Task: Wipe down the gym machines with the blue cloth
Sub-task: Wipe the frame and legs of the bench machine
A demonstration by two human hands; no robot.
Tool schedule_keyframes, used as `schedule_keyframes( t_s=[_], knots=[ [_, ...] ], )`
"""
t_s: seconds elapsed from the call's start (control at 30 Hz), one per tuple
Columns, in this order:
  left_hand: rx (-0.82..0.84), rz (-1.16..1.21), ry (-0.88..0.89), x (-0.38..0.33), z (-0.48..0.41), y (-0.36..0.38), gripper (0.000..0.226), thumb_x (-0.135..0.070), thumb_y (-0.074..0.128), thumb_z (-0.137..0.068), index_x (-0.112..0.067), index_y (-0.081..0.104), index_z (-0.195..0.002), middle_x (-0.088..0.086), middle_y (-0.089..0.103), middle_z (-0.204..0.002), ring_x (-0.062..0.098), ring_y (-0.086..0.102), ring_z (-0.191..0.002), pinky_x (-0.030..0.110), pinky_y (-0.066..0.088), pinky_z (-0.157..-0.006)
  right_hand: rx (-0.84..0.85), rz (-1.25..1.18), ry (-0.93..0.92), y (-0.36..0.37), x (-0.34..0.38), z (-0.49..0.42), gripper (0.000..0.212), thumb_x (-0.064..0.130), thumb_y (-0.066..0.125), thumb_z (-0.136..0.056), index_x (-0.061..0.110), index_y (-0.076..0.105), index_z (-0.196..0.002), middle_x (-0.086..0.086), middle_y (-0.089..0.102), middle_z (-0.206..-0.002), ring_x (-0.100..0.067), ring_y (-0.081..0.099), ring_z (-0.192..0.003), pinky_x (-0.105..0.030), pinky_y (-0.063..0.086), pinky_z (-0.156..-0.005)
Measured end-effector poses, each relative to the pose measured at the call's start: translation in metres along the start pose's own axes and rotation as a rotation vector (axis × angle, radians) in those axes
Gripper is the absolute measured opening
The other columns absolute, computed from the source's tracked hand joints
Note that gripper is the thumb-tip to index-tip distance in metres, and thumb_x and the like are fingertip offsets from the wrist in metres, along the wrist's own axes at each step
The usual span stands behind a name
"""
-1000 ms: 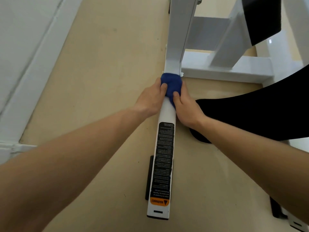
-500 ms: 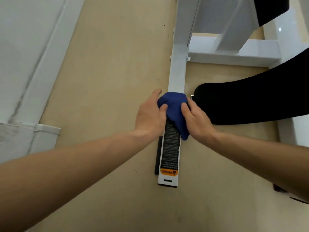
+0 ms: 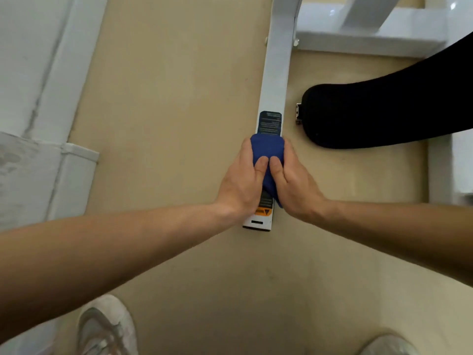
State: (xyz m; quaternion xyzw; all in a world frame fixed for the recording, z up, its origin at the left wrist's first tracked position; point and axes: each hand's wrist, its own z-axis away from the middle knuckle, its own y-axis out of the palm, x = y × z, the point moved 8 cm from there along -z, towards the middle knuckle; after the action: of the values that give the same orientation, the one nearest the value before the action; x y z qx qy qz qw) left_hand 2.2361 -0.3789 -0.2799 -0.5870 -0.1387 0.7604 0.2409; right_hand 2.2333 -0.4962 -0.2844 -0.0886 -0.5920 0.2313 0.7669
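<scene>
A left hand (image 3: 243, 183) and right hand (image 3: 294, 185) grip a blue cloth (image 3: 267, 149) wrapped over the white machine bar (image 3: 275, 73) near its end, thumbs side by side on top. A black pad (image 3: 384, 111) lies at two o'clock.

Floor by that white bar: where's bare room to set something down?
Widest bare floor: between the white bar and the wall. More lies between the bar's near end and the shoes. Crowded: right of the bar, by the black pad, and on it, where left hand and right hand hold the blue cloth.
</scene>
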Motion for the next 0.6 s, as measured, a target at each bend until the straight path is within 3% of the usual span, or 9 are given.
schedule_keyframes(
  t_s=[0.1, 0.23, 0.33, 0.47, 0.6],
  knots=[
    [0.056, -0.002, 0.003, 0.013, 0.051, 0.007, 0.047, -0.04, 0.035, -0.1, -0.027, 0.029, -0.145, -0.005, 0.059, -0.121, 0.013, 0.06, -0.1, 0.032, 0.049, -0.087, 0.044, -0.042, 0.009, 0.022, -0.004, 0.049, 0.054, 0.043, 0.034, -0.103, 0.031, 0.017, -0.152, 0.009, 0.052, -0.137, -0.006, 0.058, -0.114, -0.027, 0.05, -0.094],
    [0.103, 0.017, -0.047, 0.026, 0.084, 0.012, 0.059, -0.042, 0.034, -0.097, -0.029, 0.019, -0.152, -0.011, 0.05, -0.137, 0.005, 0.053, -0.114, 0.018, 0.04, -0.095, 0.105, -0.073, 0.076, 0.04, -0.008, 0.085, 0.06, 0.043, 0.035, -0.103, 0.033, 0.007, -0.156, 0.014, 0.046, -0.145, 0.0, 0.052, -0.122, -0.021, 0.045, -0.1],
    [0.075, 0.02, -0.041, 0.022, 0.076, 0.01, 0.058, -0.039, 0.035, -0.097, -0.021, 0.024, -0.151, -0.004, 0.052, -0.138, 0.011, 0.053, -0.118, 0.025, 0.042, -0.098, 0.087, -0.067, 0.067, 0.036, -0.008, 0.074, 0.057, 0.043, 0.035, -0.103, 0.03, 0.015, -0.155, 0.012, 0.049, -0.141, -0.001, 0.054, -0.12, -0.02, 0.044, -0.1],
    [-0.019, 0.001, -0.005, -0.001, 0.011, 0.002, 0.038, -0.022, 0.04, -0.102, -0.016, 0.039, -0.14, 0.001, 0.061, -0.118, 0.014, 0.056, -0.096, 0.026, 0.038, -0.08, -0.07, -0.046, 0.041, 0.01, 0.001, 0.015, 0.041, 0.025, 0.037, -0.105, 0.022, 0.036, -0.146, 0.005, 0.059, -0.128, -0.007, 0.057, -0.106, -0.012, 0.04, -0.086],
    [0.001, -0.009, -0.007, -0.025, -0.078, -0.004, 0.027, -0.021, 0.038, -0.104, -0.01, 0.045, -0.128, 0.002, 0.061, -0.105, 0.015, 0.056, -0.088, 0.019, 0.037, -0.071, -0.148, 0.029, 0.089, -0.024, 0.008, -0.066, 0.037, 0.032, 0.032, -0.107, 0.017, 0.044, -0.139, -0.002, 0.062, -0.116, -0.018, 0.06, -0.103, -0.021, 0.041, -0.077]
  ],
)
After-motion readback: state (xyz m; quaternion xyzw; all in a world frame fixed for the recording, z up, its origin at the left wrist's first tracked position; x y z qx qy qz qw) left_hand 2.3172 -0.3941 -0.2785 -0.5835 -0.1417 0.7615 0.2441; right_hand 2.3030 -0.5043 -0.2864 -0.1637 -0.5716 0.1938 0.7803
